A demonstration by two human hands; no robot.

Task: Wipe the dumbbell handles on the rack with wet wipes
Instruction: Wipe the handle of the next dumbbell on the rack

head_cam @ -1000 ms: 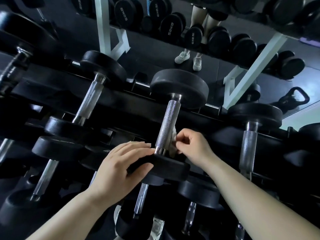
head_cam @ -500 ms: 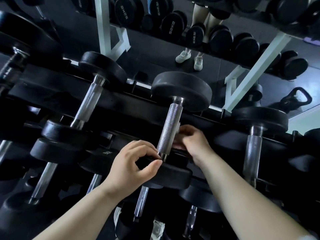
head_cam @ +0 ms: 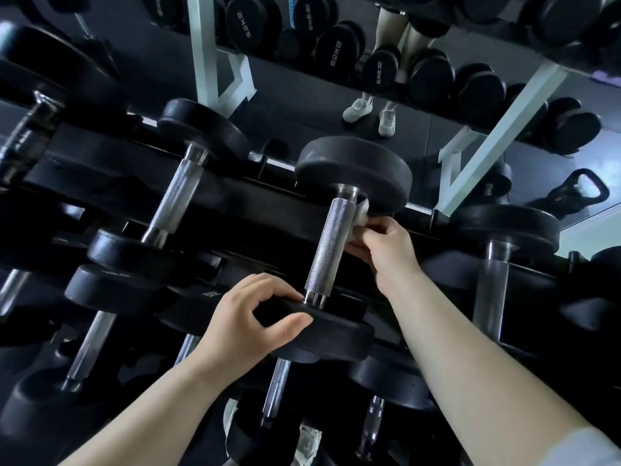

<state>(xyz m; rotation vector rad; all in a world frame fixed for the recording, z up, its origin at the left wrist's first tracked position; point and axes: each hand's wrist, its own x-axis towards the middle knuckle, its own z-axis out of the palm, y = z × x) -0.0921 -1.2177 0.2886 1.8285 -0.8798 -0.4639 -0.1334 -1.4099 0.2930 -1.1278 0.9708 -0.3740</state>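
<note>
The knurled handle (head_cam: 327, 243) of the middle dumbbell (head_cam: 346, 191) lies on the rack (head_cam: 235, 203), slanting from the near head (head_cam: 339, 334) up to the far head (head_cam: 353, 169), and the white wipe (head_cam: 362, 213) is bunched against its right side, just under that far head. The right hand (head_cam: 386, 247) pinches the wipe, fingers (head_cam: 379, 228) curled tight round it and pressed to the steel, while the left hand (head_cam: 245, 326) grips the near head's rim, thumb on the edge, fingers hooked over the top beside the collar (head_cam: 314, 297). More dumbbells (head_cam: 174, 200) flank it either side, and the mirror (head_cam: 302, 122) behind shows a person's legs (head_cam: 386, 31) and white shoes (head_cam: 358, 109).
</note>
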